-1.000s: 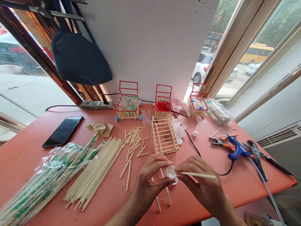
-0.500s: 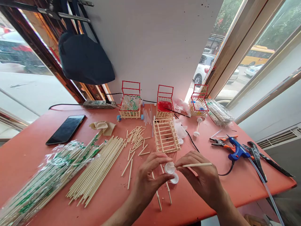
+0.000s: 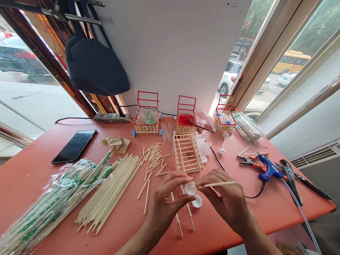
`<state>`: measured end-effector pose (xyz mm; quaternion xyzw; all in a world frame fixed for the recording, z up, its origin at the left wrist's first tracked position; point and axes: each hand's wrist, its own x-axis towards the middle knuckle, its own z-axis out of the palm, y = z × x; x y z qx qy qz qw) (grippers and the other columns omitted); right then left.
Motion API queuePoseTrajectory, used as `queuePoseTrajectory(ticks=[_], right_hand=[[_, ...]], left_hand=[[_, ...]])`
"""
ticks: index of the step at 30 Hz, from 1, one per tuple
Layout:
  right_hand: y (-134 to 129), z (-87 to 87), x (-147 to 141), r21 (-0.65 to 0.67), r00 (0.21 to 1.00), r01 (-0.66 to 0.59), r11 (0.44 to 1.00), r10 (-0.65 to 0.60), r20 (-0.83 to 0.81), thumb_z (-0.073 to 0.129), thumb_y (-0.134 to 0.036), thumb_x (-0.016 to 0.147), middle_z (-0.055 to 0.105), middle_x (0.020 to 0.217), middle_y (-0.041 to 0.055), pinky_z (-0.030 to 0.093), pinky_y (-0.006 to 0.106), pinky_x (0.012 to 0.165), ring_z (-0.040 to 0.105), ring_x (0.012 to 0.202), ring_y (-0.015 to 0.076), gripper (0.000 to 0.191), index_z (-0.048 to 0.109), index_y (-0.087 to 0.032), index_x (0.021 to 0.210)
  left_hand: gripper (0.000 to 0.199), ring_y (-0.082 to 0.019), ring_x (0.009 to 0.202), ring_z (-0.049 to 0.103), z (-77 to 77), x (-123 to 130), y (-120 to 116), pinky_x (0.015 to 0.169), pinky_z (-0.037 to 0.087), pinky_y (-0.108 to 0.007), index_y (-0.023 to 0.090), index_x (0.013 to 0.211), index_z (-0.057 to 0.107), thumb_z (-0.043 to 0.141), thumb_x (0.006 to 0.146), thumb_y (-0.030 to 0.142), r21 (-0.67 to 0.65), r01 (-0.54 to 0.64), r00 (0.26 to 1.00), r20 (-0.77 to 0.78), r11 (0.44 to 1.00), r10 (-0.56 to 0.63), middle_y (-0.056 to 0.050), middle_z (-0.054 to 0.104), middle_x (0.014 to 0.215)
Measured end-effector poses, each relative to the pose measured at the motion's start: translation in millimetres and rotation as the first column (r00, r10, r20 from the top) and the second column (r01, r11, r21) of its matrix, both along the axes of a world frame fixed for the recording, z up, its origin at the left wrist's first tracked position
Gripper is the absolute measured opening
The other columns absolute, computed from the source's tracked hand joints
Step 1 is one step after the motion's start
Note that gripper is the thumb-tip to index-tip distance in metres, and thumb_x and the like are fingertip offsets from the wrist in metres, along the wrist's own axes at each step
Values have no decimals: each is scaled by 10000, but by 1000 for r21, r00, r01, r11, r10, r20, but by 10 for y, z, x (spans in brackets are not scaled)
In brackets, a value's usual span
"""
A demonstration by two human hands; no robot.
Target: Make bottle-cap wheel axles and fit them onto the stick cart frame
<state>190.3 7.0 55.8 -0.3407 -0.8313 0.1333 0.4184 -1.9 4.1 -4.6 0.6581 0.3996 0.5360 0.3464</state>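
Between thumb and fingers, my left hand [image 3: 170, 196] holds a small white cap [image 3: 190, 188] with its hollow side up. My right hand [image 3: 225, 194] pinches a wooden stick [image 3: 220, 184], whose tip meets the inside of the cap. A second white cap [image 3: 197, 201] lies on the table just below. Under and beside my left hand are two longer sticks with joints [image 3: 190, 212]. Beyond both hands lies a stick frame [image 3: 188, 153] with crossbars.
Loose sticks [image 3: 108, 193], short pieces [image 3: 154, 152] and wrapped bundles [image 3: 53, 198] lie left. A blue glue gun [image 3: 269, 170] and pliers [image 3: 247, 160] lie right. Small red-rimmed baskets [image 3: 147, 124] stand at the back, near a power strip [image 3: 113, 118]. A phone [image 3: 74, 146] lies far left.
My right hand and the stick have shifted slightly left, and the cap in my left hand has moved slightly left and up. Both grips are unchanged.
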Motion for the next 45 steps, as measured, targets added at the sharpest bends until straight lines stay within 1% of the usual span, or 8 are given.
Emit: queuePoseTrajectory(ticks=[7, 13, 20, 29, 33, 36, 41, 45], right_hand=[[8, 33, -26, 15, 1000, 5, 1000, -5, -20, 597, -192, 1028, 771, 835, 29, 528, 303, 689, 708, 756, 178, 123, 707, -226, 985], [12, 90, -46, 1, 999, -17, 1000, 17, -43, 615, -207, 1023, 787, 886, 38, 546, 301, 717, 723, 793, 179, 108, 708, -240, 1066], [27, 115, -84, -7, 999, -37, 999, 37, -38, 603, -155, 1020, 777, 848, 27, 510, 296, 698, 689, 746, 170, 120, 703, -218, 998], [36, 79, -82, -13, 999, -25, 1000, 25, -33, 608, -141, 1014, 771, 869, 32, 505, 299, 727, 683, 774, 172, 113, 694, -211, 992], [40, 83, -82, -6, 999, -24, 1000, 24, -47, 620, -136, 1007, 768, 872, 26, 506, 289, 739, 684, 786, 166, 103, 692, -204, 979], [42, 95, -82, -2, 999, -19, 1000, 19, -49, 626, -121, 1000, 770, 889, 25, 508, 288, 756, 687, 802, 166, 106, 686, -203, 972], [60, 114, -86, 14, 999, -6, 1000, 6, -50, 629, -118, 998, 783, 904, 23, 495, 281, 755, 687, 809, 167, 107, 677, -206, 960], [66, 121, -94, 31, 1000, -3, 1000, 3, -15, 620, -133, 1007, 772, 862, 22, 493, 283, 748, 681, 782, 167, 107, 671, -203, 944]], left_hand=[[332, -257, 977, 750, 45, -8, 4, 826, 609, -351, 235, 1023, 792, 799, 825, 502, -2, -15, 1000, -7, 1000, 15, -85, 777, 1014], [307, -230, 992, 739, 48, -12, 13, 870, 590, -330, 251, 1065, 783, 807, 835, 454, -2, 2, 1000, 10, 1000, -2, -66, 773, 1036], [307, -234, 995, 741, 47, -25, 4, 861, 588, -324, 243, 1038, 782, 805, 832, 468, -2, 3, 1000, 29, 1000, -3, -66, 774, 1030], [305, -218, 993, 745, 43, -19, 18, 868, 585, -300, 255, 1056, 786, 818, 825, 452, -3, -6, 999, 34, 1000, 6, -49, 779, 1035], [318, -218, 1006, 744, 39, -24, 11, 878, 583, -301, 276, 1081, 788, 818, 823, 460, -35, 3, 999, 34, 999, -2, -42, 779, 1054], [393, -231, 1050, 737, 29, -20, 7, 899, 586, -318, 298, 1146, 773, 816, 810, 497, -55, 20, 999, 46, 998, -17, -48, 781, 1112], [657, -242, 1091, 725, 10, -13, 12, 966, 581, -369, 328, 1352, 655, 832, 759, 549, -63, 63, 997, 40, 996, -61, -59, 762, 1235], [579, -255, 1143, 701, 25, -54, 28, 958, 579, -367, 287, 1317, 668, 825, 799, 493, 36, 27, 995, -93, 999, -23, -77, 744, 1234]])
